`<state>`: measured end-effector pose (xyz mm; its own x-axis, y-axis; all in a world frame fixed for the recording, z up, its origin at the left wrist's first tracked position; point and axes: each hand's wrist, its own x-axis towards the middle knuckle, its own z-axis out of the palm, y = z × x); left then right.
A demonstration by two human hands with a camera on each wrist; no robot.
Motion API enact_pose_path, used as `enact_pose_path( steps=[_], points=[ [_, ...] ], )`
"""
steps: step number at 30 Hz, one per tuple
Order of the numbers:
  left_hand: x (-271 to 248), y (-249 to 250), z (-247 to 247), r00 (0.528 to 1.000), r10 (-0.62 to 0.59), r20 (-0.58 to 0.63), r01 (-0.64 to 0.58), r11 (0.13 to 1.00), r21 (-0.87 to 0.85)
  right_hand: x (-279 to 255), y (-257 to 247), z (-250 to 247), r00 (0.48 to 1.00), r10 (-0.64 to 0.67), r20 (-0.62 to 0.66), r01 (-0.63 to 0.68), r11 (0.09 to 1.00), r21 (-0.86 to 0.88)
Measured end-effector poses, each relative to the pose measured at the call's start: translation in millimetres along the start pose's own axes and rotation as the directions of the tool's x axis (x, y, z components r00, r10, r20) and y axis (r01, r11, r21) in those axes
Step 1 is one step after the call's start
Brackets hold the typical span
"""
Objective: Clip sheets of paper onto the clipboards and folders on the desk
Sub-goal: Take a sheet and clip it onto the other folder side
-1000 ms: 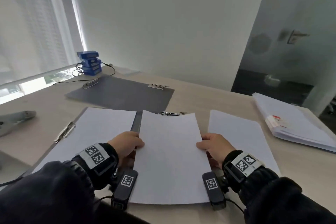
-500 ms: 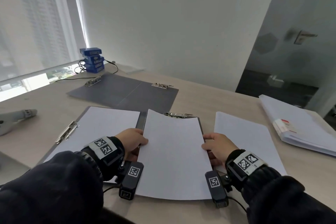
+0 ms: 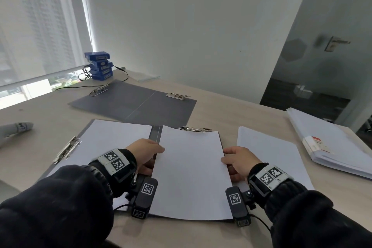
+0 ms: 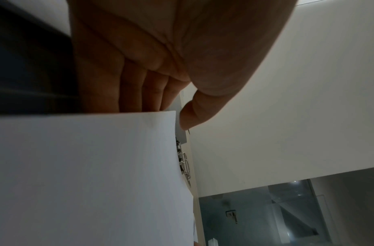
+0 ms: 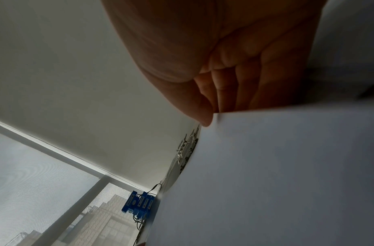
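A white sheet of paper (image 3: pixel 191 173) lies over the right half of an open grey folder (image 3: pixel 155 130), its top edge just short of the metal clip (image 3: pixel 194 129). My left hand (image 3: pixel 148 152) pinches the sheet's left edge, thumb on top and fingers underneath (image 4: pixel 139 89). On the right edge my right hand (image 3: pixel 235 158) pinches the same sheet (image 5: pixel 287 166) the same way. The folder's left half holds another white sheet (image 3: pixel 104 143) under a side clip (image 3: pixel 67 149). A second grey folder (image 3: pixel 136 104), with no paper in it, lies open further back.
A loose stack of sheets (image 3: pixel 267 153) lies right of the folder, and a thick ream of paper (image 3: pixel 330 145) sits at the far right edge. Blue boxes (image 3: pixel 98 65) with cables stand at the back left. A grey object (image 3: pixel 16 129) lies at the left.
Both hands have slid the sheet forward, so its top edge now sits closer to the right clip. The grip on both edges is unchanged.
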<state>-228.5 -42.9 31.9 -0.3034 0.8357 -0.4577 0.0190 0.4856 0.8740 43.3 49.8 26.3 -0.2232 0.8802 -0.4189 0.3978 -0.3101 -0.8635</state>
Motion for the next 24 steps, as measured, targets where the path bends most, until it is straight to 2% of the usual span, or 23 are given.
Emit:
enact_pose_path(
  steps=[5,10,13,15,17,20,24],
  points=[
    [5.7,4.3,-4.7,0.999,0.049,-0.009,-0.049,0.999,-0.007,4.5,2.3,-1.9,1.0,-0.019,-0.007,0.019,1.0,-0.003],
    [11.2,7.7,-4.1,0.994,0.099,-0.037,-0.096,0.993,0.074,8.6,-2.2,-3.4,0.997,-0.038,-0.065,0.031,0.993,-0.112],
    [12.8,12.5,-1.6,0.984,0.179,-0.02,-0.169,0.956,0.238,12.5,-7.2,-6.5,0.994,-0.047,-0.097,0.034,0.99,-0.136],
    [10.5,19.5,1.4,0.971,0.239,0.012,-0.228,0.906,0.357,11.1,-12.4,-7.9,0.991,-0.084,-0.105,0.06,0.974,-0.218],
    [9.4,27.3,5.7,0.959,0.276,0.06,-0.27,0.831,0.487,8.8,-18.5,-6.5,0.988,-0.119,-0.094,0.092,0.963,-0.253],
    [6.2,38.6,13.5,0.95,0.274,0.149,-0.293,0.624,0.725,9.5,-25.8,3.7,0.989,-0.143,-0.04,0.13,0.965,-0.228],
    [16.4,41.1,23.2,0.954,0.211,0.214,-0.28,0.363,0.889,18.9,-29.8,22.2,0.988,-0.15,0.027,0.152,0.956,-0.25]
  ],
)
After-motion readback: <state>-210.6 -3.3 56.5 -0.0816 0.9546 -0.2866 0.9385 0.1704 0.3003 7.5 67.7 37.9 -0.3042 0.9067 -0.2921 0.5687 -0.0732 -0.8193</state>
